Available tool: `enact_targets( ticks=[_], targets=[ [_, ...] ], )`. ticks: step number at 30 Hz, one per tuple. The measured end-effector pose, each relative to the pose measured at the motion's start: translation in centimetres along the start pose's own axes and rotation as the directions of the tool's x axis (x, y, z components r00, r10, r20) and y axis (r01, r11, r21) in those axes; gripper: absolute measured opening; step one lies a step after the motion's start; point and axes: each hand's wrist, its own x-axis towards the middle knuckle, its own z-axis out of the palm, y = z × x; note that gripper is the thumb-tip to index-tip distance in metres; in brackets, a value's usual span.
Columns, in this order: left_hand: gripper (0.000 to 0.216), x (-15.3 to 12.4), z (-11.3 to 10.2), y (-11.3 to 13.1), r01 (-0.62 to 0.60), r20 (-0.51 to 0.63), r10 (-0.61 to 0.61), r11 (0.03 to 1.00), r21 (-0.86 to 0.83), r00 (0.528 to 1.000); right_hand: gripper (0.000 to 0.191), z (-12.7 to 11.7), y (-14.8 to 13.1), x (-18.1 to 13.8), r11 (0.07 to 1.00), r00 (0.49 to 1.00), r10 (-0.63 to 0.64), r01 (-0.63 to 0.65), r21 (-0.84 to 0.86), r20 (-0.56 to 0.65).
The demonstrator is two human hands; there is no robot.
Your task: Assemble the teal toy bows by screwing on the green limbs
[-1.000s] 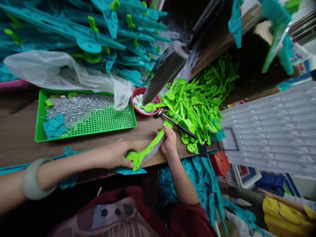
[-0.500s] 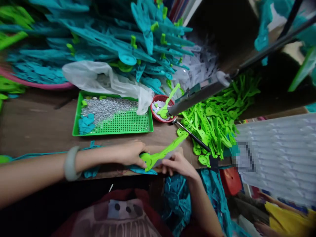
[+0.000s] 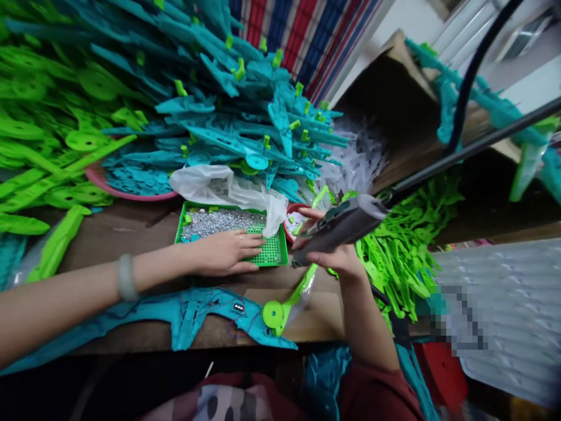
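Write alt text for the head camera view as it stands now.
A person's right hand is spread around a grey cylindrical tool; the left hand lies palm-down over a green tray of small silvery pieces. In the foreground, a lime-green part overlaps a teal part on the workbench, with a teal heap and lime-green heaps behind.

so a shell (image 3: 184, 310) sits along the tabletop's (image 3: 100, 234) front edge, tray (image 3: 274, 250) behind it, basket (image 3: 296, 207) right of the tray
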Motion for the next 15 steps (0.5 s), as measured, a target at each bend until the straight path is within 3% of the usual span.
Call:
enact_targets(
  ticks=[2,4,7,11,15],
  targets=[
    [0.048,0.1,0.0,-1.9,-0.013,0.045,0.012,0.999,0.035,0.999,0.048,0.7,0.5,0.8,0.995,0.995,-0.085,0.088,0.056,-0.046],
    [0.051,0.4,0.0,-3.0,0.045,0.052,-0.052,0.991,0.123,0.997,0.034,1.5,1.1,1.6,0.977,0.984,-0.137,0.153,0.146,-0.113],
    [0.047,1.1,-0.1,-3.5,0.076,0.004,-0.078,0.975,0.211,0.997,0.029,2.9,1.9,2.9,0.966,0.975,-0.108,0.149,0.214,-0.192],
    [0.039,2.4,0.0,-3.6,-0.079,-0.009,0.082,0.977,0.198,0.997,0.033,4.5,2.4,3.9,0.974,0.934,-0.098,0.161,0.16,-0.343],
    [0.019,4.4,-1.9,-4.1,-0.013,-0.079,0.029,0.981,0.192,0.996,0.044,5.0,2.6,3.4,0.976,0.902,-0.191,0.217,0.026,-0.387]
  ],
)
